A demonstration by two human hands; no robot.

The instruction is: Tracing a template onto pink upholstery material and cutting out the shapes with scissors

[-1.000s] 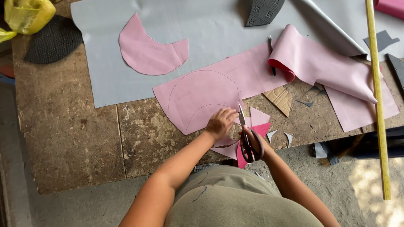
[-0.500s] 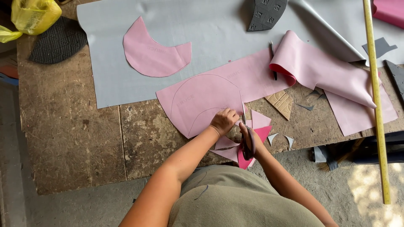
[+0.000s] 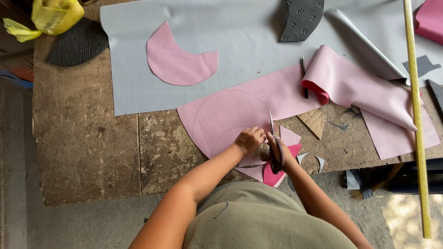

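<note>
Pink sheet (image 3: 230, 115) is lying on the wooden table (image 3: 87, 138); left hand (image 3: 249, 139) is pressing its near edge, right hand (image 3: 282, 154) is gripping scissors (image 3: 275, 147) tightly just beside.

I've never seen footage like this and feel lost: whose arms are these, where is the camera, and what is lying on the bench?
The camera sits on a person's head, looking down at their own two bare hands. The right hand holds scissors, blades pointing away. The left hand presses on a pink sheet marked with curved lines. On the worn wooden bench also lie a grey sheet, a cut pink crescent, pink offcuts and a yellow measuring stick.
</note>
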